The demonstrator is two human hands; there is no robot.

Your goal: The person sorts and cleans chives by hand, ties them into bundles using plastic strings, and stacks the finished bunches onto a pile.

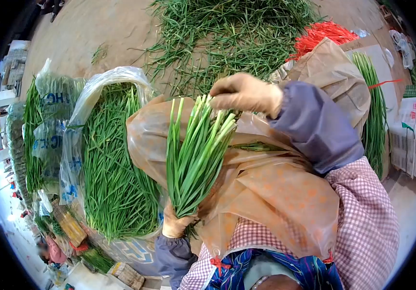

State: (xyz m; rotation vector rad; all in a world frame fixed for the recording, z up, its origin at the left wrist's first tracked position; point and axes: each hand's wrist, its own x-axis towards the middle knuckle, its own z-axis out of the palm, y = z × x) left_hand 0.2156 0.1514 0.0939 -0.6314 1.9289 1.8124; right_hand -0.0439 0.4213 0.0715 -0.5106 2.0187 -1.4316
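- The left hand (179, 224) is wrapped around the leafy end of the green bunch (196, 162). Hold it snug, but don't squash it, because thin leaves may bruise.
- The right hand (247, 94) is at the other end, by the pale stalk ends, with bent fingers. It is blurry, so I can't tell if it pinches any stalk.
- The green bunch points away from the left hand and spreads out near the right hand. The pale ends don't line up, so soft little pats would suit them best.
- If the right hand tugs, go gently, a few stalks at a time. A big pull could drag good ones out.
- The brown plastic sheet (275, 193) is right of the left hand. Stay over it, so loose bits can land there.
- The open bag of greens (116, 164) is left of the left hand. Try not to bump it.
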